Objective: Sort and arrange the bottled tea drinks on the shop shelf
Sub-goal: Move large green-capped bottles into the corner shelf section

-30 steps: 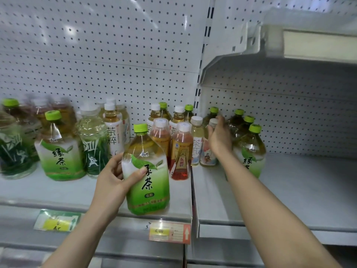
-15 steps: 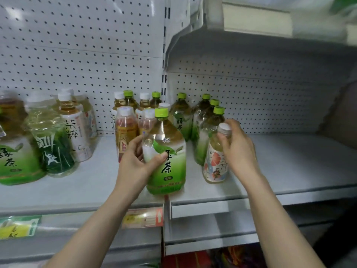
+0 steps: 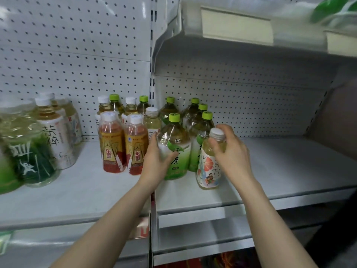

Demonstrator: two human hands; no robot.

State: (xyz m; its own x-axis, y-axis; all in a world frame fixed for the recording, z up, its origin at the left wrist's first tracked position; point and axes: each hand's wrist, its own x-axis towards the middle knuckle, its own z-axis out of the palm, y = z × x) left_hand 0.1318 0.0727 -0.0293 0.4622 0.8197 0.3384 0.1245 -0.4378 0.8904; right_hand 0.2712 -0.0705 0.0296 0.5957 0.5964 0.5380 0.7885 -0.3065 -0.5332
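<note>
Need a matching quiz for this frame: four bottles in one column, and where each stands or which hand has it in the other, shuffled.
Column 1
1. green tea bottle
2. grapefruit-label bottle
3. pair of red-and-gold bottles
4. white-label bottle

Column 2
A. stands free, just left of the left hand
B. gripped near its cap by the right hand
C. stands far left, beside a dark green bottle
D. gripped round its body by the left hand

Pairs: 1-D, 2-B, 3-A, 4-C
</note>
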